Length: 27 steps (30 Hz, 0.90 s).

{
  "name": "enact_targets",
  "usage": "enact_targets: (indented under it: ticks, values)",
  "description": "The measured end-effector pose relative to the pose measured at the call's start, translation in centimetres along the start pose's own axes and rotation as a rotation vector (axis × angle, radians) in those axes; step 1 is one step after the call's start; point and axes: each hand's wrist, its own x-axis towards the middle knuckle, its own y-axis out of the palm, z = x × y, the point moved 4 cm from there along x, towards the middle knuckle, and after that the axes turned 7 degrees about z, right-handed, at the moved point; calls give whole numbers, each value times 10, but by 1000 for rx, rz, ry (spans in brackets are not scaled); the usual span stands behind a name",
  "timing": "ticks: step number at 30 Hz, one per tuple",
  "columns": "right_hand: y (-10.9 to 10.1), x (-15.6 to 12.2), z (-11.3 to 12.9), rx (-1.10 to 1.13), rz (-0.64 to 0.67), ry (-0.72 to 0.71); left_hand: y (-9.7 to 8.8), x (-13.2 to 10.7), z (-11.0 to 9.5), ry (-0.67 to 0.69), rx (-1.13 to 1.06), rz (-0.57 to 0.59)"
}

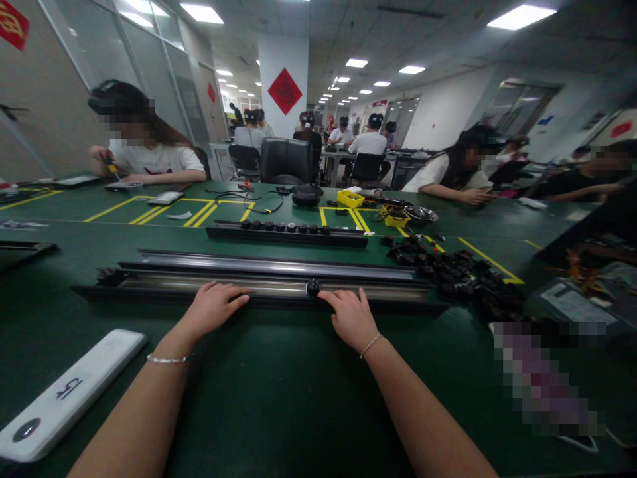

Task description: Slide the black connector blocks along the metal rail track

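A long black rail [269, 303] with a shiny metal channel lies across the green table in front of me. My left hand [213, 307] rests over its near edge, left of the middle, with the fingers stretched out and the thumb pointing right. Inside the channel sits a small black block [313, 287]. The index fingertip of my right hand [351, 317] is at the block's right side, and the other fingers are apart. Whether the fingertip presses on the block I cannot tell. Another rail [279, 265] lies parallel just behind.
Farther back, a shorter black rail [283, 235] carries several small black parts. A heap of black parts [462, 275] lies to the right. A white oblong device [74, 392] is at the lower left. Yellow trays [350, 198] and cables stand beyond. Several people sit around.
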Motion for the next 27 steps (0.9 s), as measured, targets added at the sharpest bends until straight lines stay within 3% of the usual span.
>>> enact_targets:
  ticks: [27]
  values:
    - [-3,-10,-22,-7,-12,21,-1,-1,2,3,-8,-18]
